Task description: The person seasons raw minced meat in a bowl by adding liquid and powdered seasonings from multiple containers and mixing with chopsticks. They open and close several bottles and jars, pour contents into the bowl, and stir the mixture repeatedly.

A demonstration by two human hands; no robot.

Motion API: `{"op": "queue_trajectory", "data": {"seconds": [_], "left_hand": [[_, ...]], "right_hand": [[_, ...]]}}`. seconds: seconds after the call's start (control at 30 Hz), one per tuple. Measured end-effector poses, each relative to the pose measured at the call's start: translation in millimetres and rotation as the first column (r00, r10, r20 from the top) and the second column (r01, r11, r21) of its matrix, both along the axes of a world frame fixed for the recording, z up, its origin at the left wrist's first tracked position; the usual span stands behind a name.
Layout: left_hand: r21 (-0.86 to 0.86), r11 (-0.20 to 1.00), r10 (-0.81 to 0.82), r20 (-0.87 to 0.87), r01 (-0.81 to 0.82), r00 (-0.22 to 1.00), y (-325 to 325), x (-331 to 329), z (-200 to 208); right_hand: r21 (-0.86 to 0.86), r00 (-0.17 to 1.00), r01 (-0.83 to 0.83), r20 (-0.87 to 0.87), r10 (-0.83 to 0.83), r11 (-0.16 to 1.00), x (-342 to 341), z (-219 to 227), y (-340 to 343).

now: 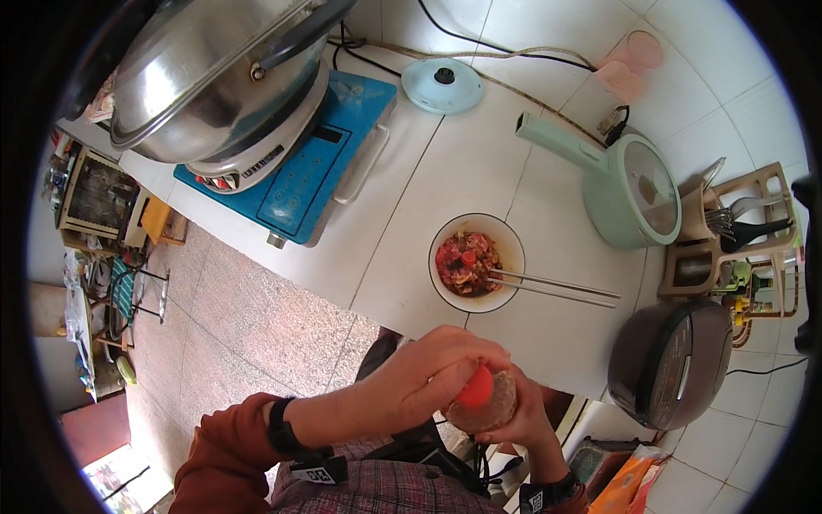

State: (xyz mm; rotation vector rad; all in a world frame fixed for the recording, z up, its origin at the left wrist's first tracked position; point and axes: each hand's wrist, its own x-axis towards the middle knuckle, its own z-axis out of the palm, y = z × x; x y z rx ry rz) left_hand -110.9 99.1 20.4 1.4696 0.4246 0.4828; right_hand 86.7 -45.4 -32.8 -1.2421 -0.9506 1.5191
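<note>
Close to my body I hold a bottle [492,415] with a red cap [476,387], seen from above. My right hand [533,411] is wrapped round its body. My left hand [432,368] is closed at the top, with its fingers against the cap. Just beyond my hands, on the white tiled counter [398,265], stands a dark-rimmed white bowl [507,230]. Reddish chopped meat [462,267] lies in it, with a small bright red spot near the middle. A pair of metal chopsticks [565,286] leans in the bowl, pointing right.
A large steel pot [197,77] sits far left on a blue induction cooker [300,184]. Behind the bowl lies a pale blue lid [443,86]. To the right stand a green lidded saucepan [612,201], a utensil rack [693,265] and a dark rice cooker [664,364].
</note>
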Motion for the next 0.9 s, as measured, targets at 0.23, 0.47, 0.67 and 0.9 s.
{"op": "queue_trajectory", "data": {"seconds": [0.23,0.47,0.67,0.9], "left_hand": [[0.643,0.754,0.318,-0.18,-0.133,0.931,50.9,23.1,-21.9],[0.816,0.576,0.354,-0.307,0.053,0.884,85.4,52.9,-48.2],[0.827,0.552,0.344,-0.344,0.109,0.873,91.0,60.2,-54.8],[0.832,0.552,0.366,-0.298,0.052,0.881,89.4,66.9,-53.1]], "right_hand": [[0.004,0.992,0.111,0.053,-0.111,0.994,7.8,-5.8,-17.8],[-0.016,0.989,0.145,0.025,-0.145,0.989,15.3,-3.5,-28.3],[-0.024,0.987,0.161,0.025,-0.16,0.987,23.3,-7.4,-29.6],[-0.048,0.985,0.169,-0.013,-0.17,0.984,24.8,-12.1,-28.5]]}}
